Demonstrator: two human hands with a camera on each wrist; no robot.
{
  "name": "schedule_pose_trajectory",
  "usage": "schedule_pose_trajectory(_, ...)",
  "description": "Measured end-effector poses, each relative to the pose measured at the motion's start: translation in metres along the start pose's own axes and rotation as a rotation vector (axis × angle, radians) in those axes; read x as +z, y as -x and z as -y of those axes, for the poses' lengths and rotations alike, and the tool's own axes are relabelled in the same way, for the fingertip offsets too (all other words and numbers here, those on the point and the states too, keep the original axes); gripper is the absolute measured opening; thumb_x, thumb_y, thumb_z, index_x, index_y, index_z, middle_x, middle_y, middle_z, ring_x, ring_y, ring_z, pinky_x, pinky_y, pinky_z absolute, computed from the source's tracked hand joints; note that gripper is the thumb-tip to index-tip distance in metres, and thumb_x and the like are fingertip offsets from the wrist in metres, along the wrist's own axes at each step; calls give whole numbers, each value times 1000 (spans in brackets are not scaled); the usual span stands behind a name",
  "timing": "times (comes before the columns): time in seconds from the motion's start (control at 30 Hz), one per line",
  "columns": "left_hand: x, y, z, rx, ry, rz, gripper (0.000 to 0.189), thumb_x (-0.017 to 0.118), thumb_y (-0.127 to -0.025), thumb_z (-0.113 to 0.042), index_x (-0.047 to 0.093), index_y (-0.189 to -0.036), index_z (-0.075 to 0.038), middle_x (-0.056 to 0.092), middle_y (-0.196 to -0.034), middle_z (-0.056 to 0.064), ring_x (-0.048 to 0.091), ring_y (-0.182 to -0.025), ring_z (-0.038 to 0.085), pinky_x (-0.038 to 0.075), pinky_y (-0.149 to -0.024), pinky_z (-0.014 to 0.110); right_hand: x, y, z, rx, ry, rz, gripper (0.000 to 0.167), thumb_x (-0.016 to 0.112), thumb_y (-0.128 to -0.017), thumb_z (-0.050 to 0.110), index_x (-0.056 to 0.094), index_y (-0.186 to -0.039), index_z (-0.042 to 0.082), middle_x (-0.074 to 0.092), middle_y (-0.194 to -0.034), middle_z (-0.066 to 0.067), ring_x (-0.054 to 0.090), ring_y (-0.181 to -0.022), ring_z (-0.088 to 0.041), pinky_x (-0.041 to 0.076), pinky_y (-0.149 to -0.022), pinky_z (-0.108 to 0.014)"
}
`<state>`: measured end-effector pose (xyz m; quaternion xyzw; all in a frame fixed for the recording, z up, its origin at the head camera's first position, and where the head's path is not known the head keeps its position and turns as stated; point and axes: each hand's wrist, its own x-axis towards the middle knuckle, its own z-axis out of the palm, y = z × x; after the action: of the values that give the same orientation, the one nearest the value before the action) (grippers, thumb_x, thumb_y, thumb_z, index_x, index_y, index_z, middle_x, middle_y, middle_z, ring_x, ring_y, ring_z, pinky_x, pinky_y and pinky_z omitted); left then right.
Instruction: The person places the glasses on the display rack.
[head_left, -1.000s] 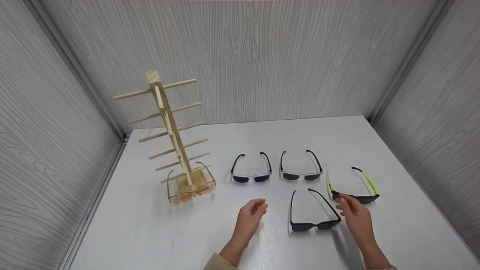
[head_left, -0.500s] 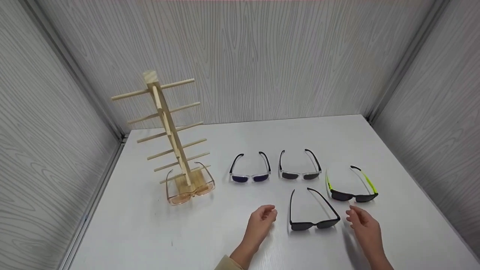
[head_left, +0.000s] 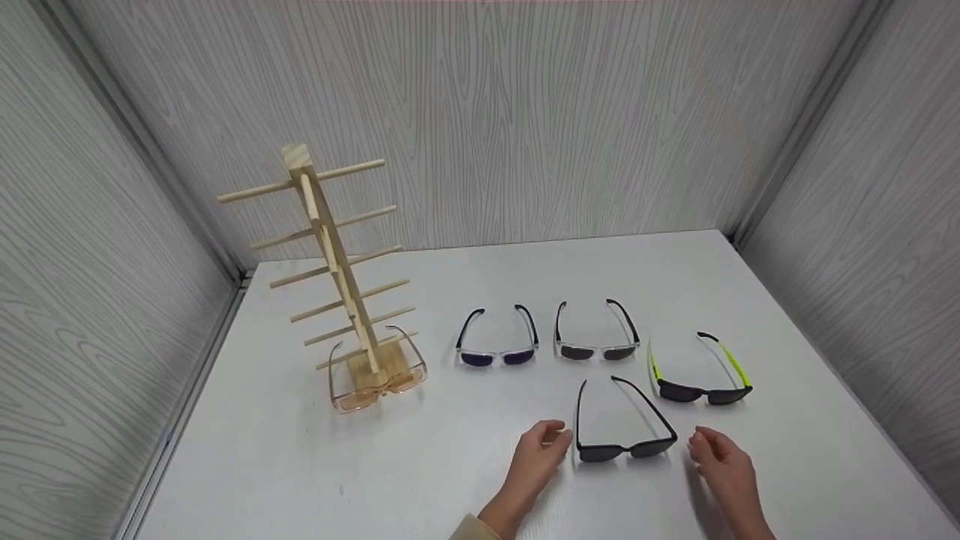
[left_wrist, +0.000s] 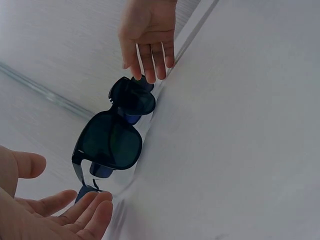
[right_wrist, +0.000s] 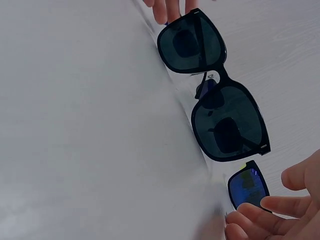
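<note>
Black-framed sunglasses (head_left: 601, 453) lie nearest me on the white table, lenses toward me and temples spread toward the back. Just off their left end is my left hand (head_left: 534, 465), fingers loosely bent, holding nothing. My right hand (head_left: 726, 466) hovers a little off their right end, also with nothing in it. In the left wrist view, the left fingers (left_wrist: 92, 215) reach beside the black frame, and whether they touch it is unclear. The right wrist view has the right fingers (right_wrist: 260, 217) relaxed and apart from the black lenses (right_wrist: 230, 122).
Behind lie clear-framed sunglasses with purple lenses (head_left: 477, 360), another clear-framed pair with grey lenses (head_left: 577, 352), and a pair with yellow-green temples (head_left: 739, 365) at right. A wooden rack (head_left: 337, 255) with crossbars stands at left, with tinted glasses (head_left: 358, 400) on its lowest bar.
My right hand has drawn back toward me from the yellow-green sunglasses. My left hand has moved right, up to the black pair. The sunglasses lie as before.
</note>
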<state>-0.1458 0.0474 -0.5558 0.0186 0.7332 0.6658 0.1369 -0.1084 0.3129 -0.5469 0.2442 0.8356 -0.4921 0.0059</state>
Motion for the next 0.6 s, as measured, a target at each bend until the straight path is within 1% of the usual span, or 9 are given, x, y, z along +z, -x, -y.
schedule_pose_trajectory(0.17, 5, 0, 2, -57, 9, 9, 39, 58, -91, -27, 57, -117, 1, 63, -93, 2, 61, -82, 16, 51, -68, 29, 2, 1, -2, 32, -5, 16, 53, 41, -99, 35, 40, -135, -5, 54, -122, -24, 60, -94, -21, 51, -72, -28)
schedule_pose_trajectory(0.23, 6, 0, 3, -69, 3, 13, 39, 58, -90, -28, 57, -117, 0, 64, -94, 3, 62, -83, 17, 51, -68, 30, 4, 1, -2, 41, -3, 22, 53, 40, -99, 35, 39, -135, -5, 55, -121, -24, 59, -95, -23, 51, -72, -28)
schedule_pose_trajectory(0.4, 9, -1, 5, -84, 30, 29, 38, 59, -90, -28, 58, -116, 0, 65, -94, 3, 62, -82, 17, 52, -67, 32, 5, 0, -1, 52, -12, 46, 54, 40, -100, 35, 39, -135, -5, 56, -120, -23, 58, -98, -25, 51, -74, -31)
schedule_pose_trajectory(0.53, 11, 0, 6, -89, 38, 41, 37, 59, -90, -28, 58, -115, -1, 64, -92, 3, 61, -79, 16, 52, -64, 32, 7, 0, -1, 54, -32, 55, 52, 42, -99, 34, 42, -133, -5, 59, -117, -21, 59, -95, -22, 51, -73, -30)
schedule_pose_trajectory(0.6, 13, 0, 6, -82, 28, 45, 38, 59, -90, -28, 58, -116, -1, 64, -92, 3, 60, -79, 16, 52, -64, 32, 9, 0, 0, 42, -41, 56, 51, 42, -99, 33, 43, -132, -6, 60, -115, -20, 60, -94, -22, 51, -73, -30)
